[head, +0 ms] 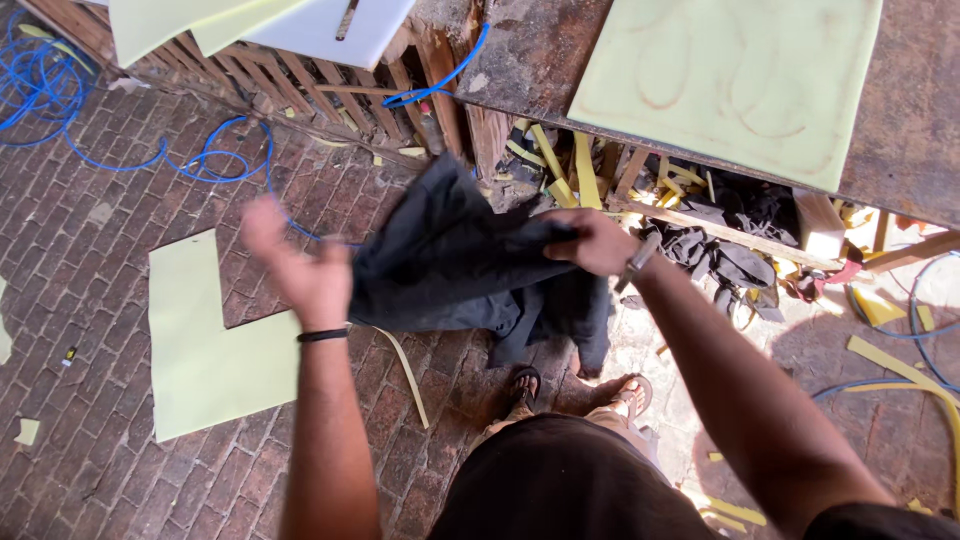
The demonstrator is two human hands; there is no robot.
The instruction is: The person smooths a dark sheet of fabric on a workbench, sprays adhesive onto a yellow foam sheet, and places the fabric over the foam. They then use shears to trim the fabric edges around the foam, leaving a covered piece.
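Brick floor (120,420) lay below, bench (900,150) at one o'clock. Right hand (598,243) gripped a dark cloth (450,260) at centre, lifting it off the ground; left hand (300,265), blurred, seemingly spread open beside its nine-o'clock edge.

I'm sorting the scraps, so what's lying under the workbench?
Under the workbench lie pale yellow foam strips, dark cloth pieces and a wooden rail. The benchtop covers whatever lies further back.

Dark cloth (450,265) matt, soft; foam sheet (730,80) matt; brick floor (90,290) rough.
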